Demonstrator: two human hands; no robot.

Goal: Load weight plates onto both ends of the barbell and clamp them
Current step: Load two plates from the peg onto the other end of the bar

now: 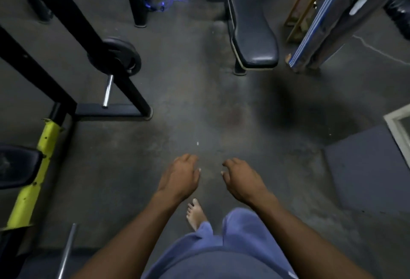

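Observation:
A black weight plate [118,55] sits on a chrome bar sleeve [107,90] that sticks out of the black rack at the upper left. The bare chrome end of the sleeve points toward me. Another chrome bar [67,250] runs along the bottom left edge. My left hand [179,177] and my right hand [240,179] hang side by side in front of me over the bare floor, fingers loosely curled and apart, holding nothing. Both are well clear of the plate. No clamp is visible.
A black rack frame [73,19] with a yellow post [35,174] fills the left. A padded bench [250,28] stands ahead at the right. A blue-striped panel [328,17] leans at the far right. A floor mat [366,167] lies at the right. My bare foot [196,213] is on the concrete.

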